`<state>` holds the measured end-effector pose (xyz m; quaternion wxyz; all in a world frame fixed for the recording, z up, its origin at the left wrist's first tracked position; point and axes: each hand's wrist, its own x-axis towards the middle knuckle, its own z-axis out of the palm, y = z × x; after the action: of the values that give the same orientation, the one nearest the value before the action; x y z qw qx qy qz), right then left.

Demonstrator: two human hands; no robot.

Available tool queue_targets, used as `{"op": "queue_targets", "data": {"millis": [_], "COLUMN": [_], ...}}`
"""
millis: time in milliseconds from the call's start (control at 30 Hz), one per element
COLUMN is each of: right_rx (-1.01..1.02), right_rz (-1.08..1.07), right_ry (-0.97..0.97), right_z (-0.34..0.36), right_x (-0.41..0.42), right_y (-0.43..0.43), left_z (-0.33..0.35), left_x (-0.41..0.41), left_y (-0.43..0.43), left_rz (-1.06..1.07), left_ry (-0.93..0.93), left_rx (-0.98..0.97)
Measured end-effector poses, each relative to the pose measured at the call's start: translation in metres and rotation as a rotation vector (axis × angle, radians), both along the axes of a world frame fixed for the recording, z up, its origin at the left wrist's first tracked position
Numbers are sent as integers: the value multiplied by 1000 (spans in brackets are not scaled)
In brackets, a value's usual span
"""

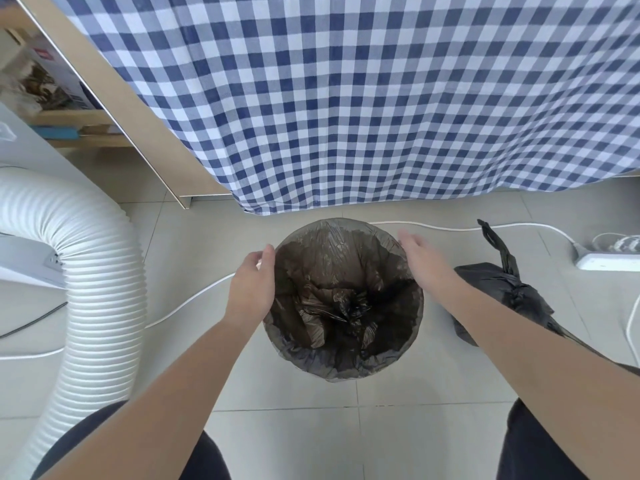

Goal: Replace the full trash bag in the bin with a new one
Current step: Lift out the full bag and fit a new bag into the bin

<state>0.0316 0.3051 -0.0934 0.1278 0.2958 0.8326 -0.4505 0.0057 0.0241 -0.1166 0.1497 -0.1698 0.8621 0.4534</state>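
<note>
Head view, looking straight down.

Bin sits on the tile floor, mid-frame, between the forearms. New bag is in it: dark translucent film folded out over the rim all round, the rest crumpled loose at the bottom.

Full bag, black and knotted at the neck, lies on the floor just right of the bin, partly behind the right forearm.

Left hand is at the bin's left rim with the thumb lying along the edge. Its fingers point down and away and are mostly hidden, so I cannot tell whether they pinch the film.

Right hand is over the right rim, fingers straight and close together, holding nothing. The tips are a bit blurred.

Around it: ribbed white hose on the left, checked cloth hanging behind the bin, white cable across the floor, power strip far right.
</note>
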Motion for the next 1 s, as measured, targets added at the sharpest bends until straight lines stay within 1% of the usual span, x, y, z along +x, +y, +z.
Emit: {"op": "queue_targets", "data": {"millis": [67,100,167,233,300,367,433,467,500,533,567,600,633,667,733,800,900,1000], "right_rx": [89,100,28,-59,-62,-89,-144,-106,-7,129,261,343,373,375,410,439,381,317], "right_rz": [8,24,26,-24,-57,-50,-12,27,76,124,161,184,203,221,281,326,345,338], "right_ry": [-39,-88,-212,-272,-257,-286,-379,-418,-408,-356,-266,-182,-124,-108,-144,-195,-259,-272], "right_z": [6,7,5,3,1,3,12,17,19,19,19,20,18,18,17,18,19,25], "right_x": [0,1,7,12,15,14,14,14,12,10,9,8,7,7,5,3,1,2], "right_y": [3,4,0,-7,-12,-8,-1,3,8,12,14,13,14,13,13,15,19,20], "left_z": [9,13,15,9,6,3,3,2,3,5,5,7,9,12,13,10,8,11], "left_x": [1,4,14,22,21,17,12,10,8,7,6,5,5,6,4,2,-2,-1], "left_y": [-1,1,5,7,7,5,3,2,2,3,2,1,0,-2,-4,-5,-8,-8], "left_rz": [47,44,39,42,77,94,77,75,75,78,86,85,70,42,-7,-49,-109,-137], "left_ry": [-118,-201,-326,-325,-288,-266,-243,-222,-207,-195,-190,-172,-161,-160,-184,-160,-80,-45], "left_rx": [-41,-18,85,122,135,191,241,267,282,284,251,172,70,-2,-5,-21,-102,-135]}}
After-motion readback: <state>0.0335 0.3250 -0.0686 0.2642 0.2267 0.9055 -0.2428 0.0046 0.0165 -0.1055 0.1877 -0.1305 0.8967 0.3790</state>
